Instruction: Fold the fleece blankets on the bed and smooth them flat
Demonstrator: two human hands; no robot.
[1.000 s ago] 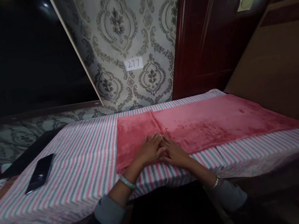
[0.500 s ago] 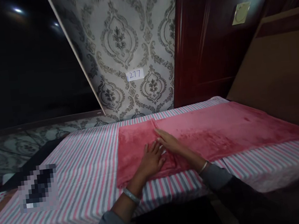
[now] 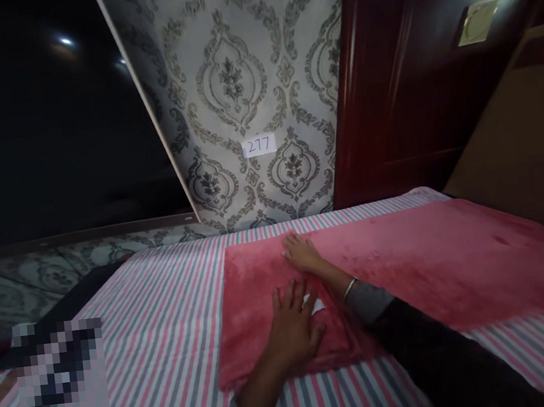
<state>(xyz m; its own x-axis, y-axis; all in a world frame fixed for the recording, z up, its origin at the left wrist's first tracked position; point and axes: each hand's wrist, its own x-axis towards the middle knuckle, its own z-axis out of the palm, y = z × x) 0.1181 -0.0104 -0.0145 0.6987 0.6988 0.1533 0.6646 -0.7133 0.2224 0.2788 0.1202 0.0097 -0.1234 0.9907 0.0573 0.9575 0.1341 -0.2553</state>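
Note:
A pink fleece cloth (image 3: 406,273) lies spread flat over a table covered with a pink, grey and white striped sheet (image 3: 170,343). My left hand (image 3: 294,324) rests palm down with fingers apart on the cloth's near left part, beside a small white tag. My right hand (image 3: 301,253) lies flat farther back, near the cloth's far edge, pressing along a crease. Neither hand grips anything.
A dark flat object, blurred out (image 3: 61,371), lies on the sheet at the left. Behind the table stands a patterned grey wall with a paper label "277" (image 3: 259,145), a dark wooden door (image 3: 415,85) at the right and a dark window at the left.
My right hand has slid away from me along the crease toward the cloth's far edge. My left hand stayed flat on the near part. The camera has moved closer.

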